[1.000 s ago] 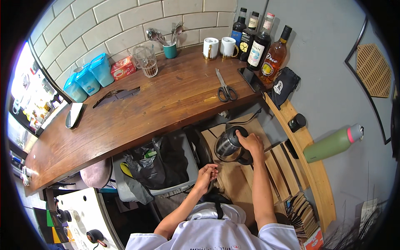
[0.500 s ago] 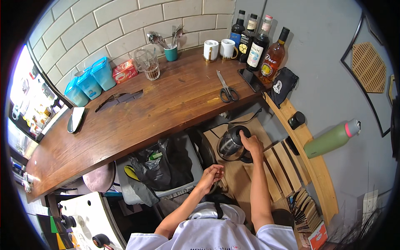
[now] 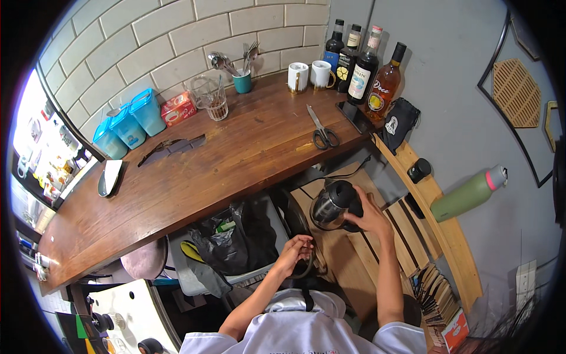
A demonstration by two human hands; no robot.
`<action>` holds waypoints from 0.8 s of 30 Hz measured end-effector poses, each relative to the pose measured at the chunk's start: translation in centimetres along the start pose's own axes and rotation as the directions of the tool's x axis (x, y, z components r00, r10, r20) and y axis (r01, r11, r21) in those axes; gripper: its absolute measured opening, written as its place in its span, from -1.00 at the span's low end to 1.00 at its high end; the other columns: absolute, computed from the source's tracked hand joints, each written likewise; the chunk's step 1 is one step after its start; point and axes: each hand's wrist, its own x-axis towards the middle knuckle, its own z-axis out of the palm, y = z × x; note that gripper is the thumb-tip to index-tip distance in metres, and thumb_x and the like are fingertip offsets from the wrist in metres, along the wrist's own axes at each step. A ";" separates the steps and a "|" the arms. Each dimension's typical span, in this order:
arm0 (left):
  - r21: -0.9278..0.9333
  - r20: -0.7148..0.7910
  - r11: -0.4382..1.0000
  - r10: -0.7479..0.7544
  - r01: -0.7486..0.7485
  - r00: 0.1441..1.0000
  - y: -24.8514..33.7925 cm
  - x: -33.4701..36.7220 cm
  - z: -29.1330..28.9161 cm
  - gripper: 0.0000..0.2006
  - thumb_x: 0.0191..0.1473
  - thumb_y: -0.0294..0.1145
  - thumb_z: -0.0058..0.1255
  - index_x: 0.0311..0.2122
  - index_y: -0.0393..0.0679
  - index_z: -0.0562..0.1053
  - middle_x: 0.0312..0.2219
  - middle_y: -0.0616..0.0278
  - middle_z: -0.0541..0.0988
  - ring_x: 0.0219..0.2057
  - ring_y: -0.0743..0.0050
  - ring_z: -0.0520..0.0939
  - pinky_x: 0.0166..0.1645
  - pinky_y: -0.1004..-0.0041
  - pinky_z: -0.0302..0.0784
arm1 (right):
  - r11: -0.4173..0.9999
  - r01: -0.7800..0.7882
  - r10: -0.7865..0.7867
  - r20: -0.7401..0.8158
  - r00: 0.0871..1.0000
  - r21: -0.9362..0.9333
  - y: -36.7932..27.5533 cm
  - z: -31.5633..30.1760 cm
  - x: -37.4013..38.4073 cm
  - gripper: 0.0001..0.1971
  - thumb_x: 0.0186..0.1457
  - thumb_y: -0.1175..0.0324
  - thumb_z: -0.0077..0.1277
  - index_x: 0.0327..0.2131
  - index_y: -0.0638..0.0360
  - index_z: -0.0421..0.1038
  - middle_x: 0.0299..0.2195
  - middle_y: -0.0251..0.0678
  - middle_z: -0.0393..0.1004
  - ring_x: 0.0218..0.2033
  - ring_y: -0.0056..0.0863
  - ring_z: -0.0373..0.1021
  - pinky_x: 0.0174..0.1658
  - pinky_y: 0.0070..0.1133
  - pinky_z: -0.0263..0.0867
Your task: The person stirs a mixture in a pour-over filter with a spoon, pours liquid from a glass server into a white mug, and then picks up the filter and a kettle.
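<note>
A dark electric kettle (image 3: 331,203) with a black lid and see-through lower part stands on the wooden slats below the counter, to the right of the middle. My right hand (image 3: 376,219) reaches to its right side, thumb and fingers round the black handle, which the hand partly hides. My left hand (image 3: 295,255) hangs to the left of the kettle, fingers loosely curled in, with nothing visible in them. It is nearest to a dark curved rim (image 3: 306,268) beside the bin.
A wooden counter (image 3: 236,147) crosses above, bearing scissors (image 3: 321,131), a phone (image 3: 355,117), two mugs (image 3: 298,76), bottles (image 3: 382,88) and blue containers (image 3: 147,112). Below it stands a grey bin (image 3: 274,230) with a black bag. A green flask (image 3: 466,197) rests on the right ledge.
My right hand has shifted from the top of the kettle to its handle on the right side. The kettle appears slightly turned. My left hand stays nearly in place.
</note>
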 end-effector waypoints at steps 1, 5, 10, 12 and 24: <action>-0.003 0.000 1.000 0.002 -0.002 1.000 0.1 0.0 -0.2 -0.81 0.21 -0.39 -0.28 -0.15 -0.12 0.38 -0.38 0.36 0.46 -0.31 0.63 0.49 -0.15 0.58 0.42 | 1.000 0.002 -0.002 0.001 1.000 -0.003 0.1 0.0 -0.1 -0.09 -0.08 0.21 0.20 0.25 -0.28 -0.21 0.05 0.14 0.12 0.08 0.13 0.15 0.10 -0.24 0.16; 0.018 0.030 1.000 -0.009 0.008 0.999 0.2 -0.1 -0.2 -0.82 0.21 -0.39 -0.28 -0.15 -0.12 0.37 -0.36 0.36 0.46 -0.31 0.62 0.49 -0.14 0.57 0.42 | 0.959 0.110 -0.101 0.046 0.994 -0.260 0.5 0.6 -0.2 -0.08 -0.10 0.43 0.18 0.23 -0.43 -0.18 -0.08 0.20 0.29 0.00 0.13 0.24 0.03 -0.20 0.23; 0.021 0.040 1.000 -0.012 0.011 0.999 0.0 -0.2 0.1 -0.82 0.22 -0.37 -0.27 -0.15 -0.11 0.36 -0.35 0.35 0.46 -0.30 0.61 0.49 -0.14 0.57 0.42 | 0.939 0.039 0.002 0.118 0.993 -0.341 0.4 0.5 1.0 -0.04 -0.12 0.52 0.17 0.22 -0.53 -0.18 -0.19 0.12 0.37 -0.09 0.10 0.31 -0.03 -0.20 0.26; 0.025 0.040 0.999 -0.027 0.026 0.999 -0.1 -0.2 0.1 -0.82 0.22 -0.36 -0.27 -0.15 -0.11 0.36 -0.35 0.35 0.46 -0.30 0.60 0.49 -0.13 0.56 0.42 | 0.940 0.085 -0.048 0.120 0.992 -0.331 0.7 0.3 1.1 -0.03 -0.14 0.55 0.17 0.23 -0.50 -0.17 -0.16 0.04 0.37 -0.13 0.03 0.34 -0.05 -0.25 0.29; -0.004 0.004 1.000 -0.021 0.021 1.000 -0.3 0.1 -0.4 -0.82 0.21 -0.40 -0.28 -0.16 -0.11 0.37 -0.35 0.34 0.47 -0.29 0.58 0.50 -0.13 0.55 0.42 | 0.958 0.064 -0.030 0.125 0.992 -0.279 0.5 0.3 1.4 -0.09 -0.15 0.56 0.17 0.22 -0.38 -0.09 -0.19 0.04 0.38 -0.10 0.01 0.35 -0.04 -0.25 0.29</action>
